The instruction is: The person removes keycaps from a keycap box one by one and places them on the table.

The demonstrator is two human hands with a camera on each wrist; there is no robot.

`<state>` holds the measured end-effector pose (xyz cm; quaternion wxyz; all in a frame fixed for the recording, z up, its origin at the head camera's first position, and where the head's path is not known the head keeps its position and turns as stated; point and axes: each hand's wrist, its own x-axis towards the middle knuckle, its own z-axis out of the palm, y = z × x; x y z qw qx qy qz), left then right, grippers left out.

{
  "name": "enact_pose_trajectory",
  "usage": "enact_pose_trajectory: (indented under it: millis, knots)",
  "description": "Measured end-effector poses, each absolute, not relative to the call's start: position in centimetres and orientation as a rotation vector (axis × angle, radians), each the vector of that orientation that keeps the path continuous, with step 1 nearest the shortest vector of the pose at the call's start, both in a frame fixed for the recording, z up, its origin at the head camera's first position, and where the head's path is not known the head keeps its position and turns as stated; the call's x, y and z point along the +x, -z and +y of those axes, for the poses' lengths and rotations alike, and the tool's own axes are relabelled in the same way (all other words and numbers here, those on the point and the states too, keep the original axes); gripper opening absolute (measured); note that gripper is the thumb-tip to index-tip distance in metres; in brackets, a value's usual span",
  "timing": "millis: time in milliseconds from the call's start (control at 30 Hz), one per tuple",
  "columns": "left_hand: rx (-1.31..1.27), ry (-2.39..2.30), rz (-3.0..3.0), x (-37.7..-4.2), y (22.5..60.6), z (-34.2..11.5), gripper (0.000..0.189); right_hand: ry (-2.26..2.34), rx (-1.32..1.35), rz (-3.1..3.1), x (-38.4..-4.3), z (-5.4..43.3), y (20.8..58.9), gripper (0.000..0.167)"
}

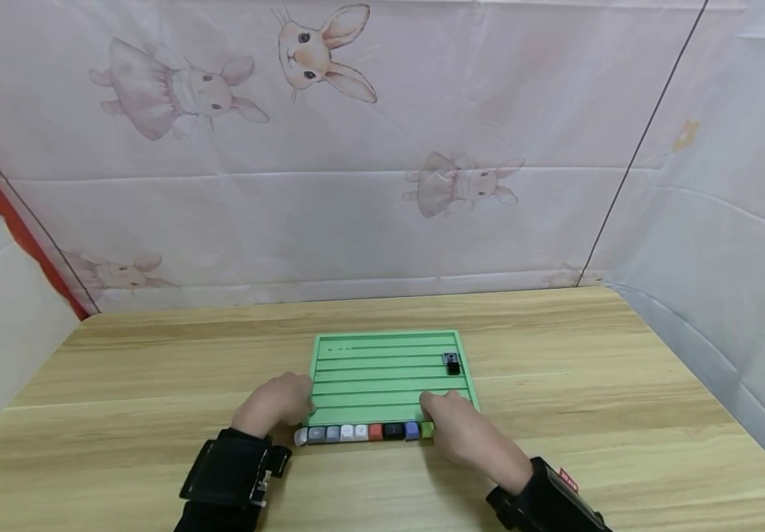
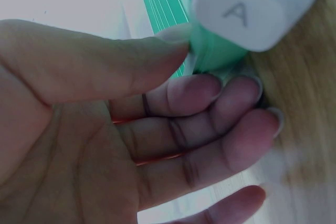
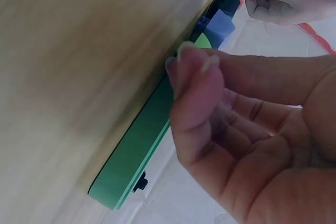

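Note:
A green ridged tray (image 1: 376, 375) lies on the wooden table. Along its near edge runs a row of keycaps (image 1: 361, 432) in grey, white, red, black, blue and green. My left hand (image 1: 279, 403) grips the tray's near left corner, thumb tip on the green edge and fingers bent beside it. Right by that thumb sits a white keycap marked A (image 2: 257, 11). My right hand (image 1: 462, 432) is at the row's right end, thumb and index fingertips together beside the green keycap (image 3: 203, 41). I cannot tell what lies between those fingertips, as they cover it.
A small black key switch piece (image 1: 452, 363) sits on the tray near its right side. The wooden table (image 1: 588, 384) extends around the tray. Behind it hangs a cloth (image 1: 329, 229) printed with rabbits, with more cloth at both sides.

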<state>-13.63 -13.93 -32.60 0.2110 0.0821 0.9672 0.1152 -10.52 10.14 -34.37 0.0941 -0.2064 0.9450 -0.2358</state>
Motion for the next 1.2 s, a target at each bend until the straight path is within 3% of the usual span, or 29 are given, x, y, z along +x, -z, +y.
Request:
enact_pose_trajectory:
  millis: [600,1200]
  knots:
    - [0.23,-0.336,2.684,-13.7,32.7,-14.1,0.011,0.715,-0.627,2.792,-10.5,10.0,34.3,0.024]
    - [0.199,-0.34,2.673,-13.8,32.7,-14.0,0.009,0.882,-0.597,2.908,-11.9,12.9,31.8,0.01]
